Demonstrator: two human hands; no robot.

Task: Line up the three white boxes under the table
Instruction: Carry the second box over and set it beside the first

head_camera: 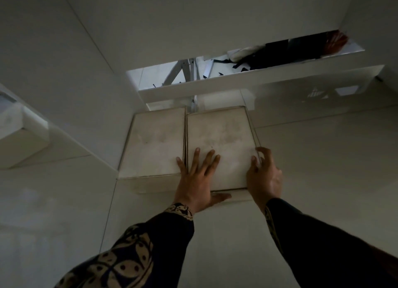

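Observation:
Two white boxes stand side by side on the pale tiled floor in dim light. The left white box (153, 145) sits against the wall on the left. The right white box (224, 141) touches its side and reaches a little nearer to me. My left hand (198, 177) lies flat on the right box's top near the seam, thumb hooked over its near edge. My right hand (263, 175) grips the right box's near right corner, fingers curled over the rim. A third box is not clearly in view.
A white wall (64, 83) runs along the left. A white panel (258, 81) crosses behind the boxes, with a metal frame (189, 72) and dark clutter (280, 55) beyond it. A white block (19, 141) sits at far left. Bare floor (323, 158) lies to the right.

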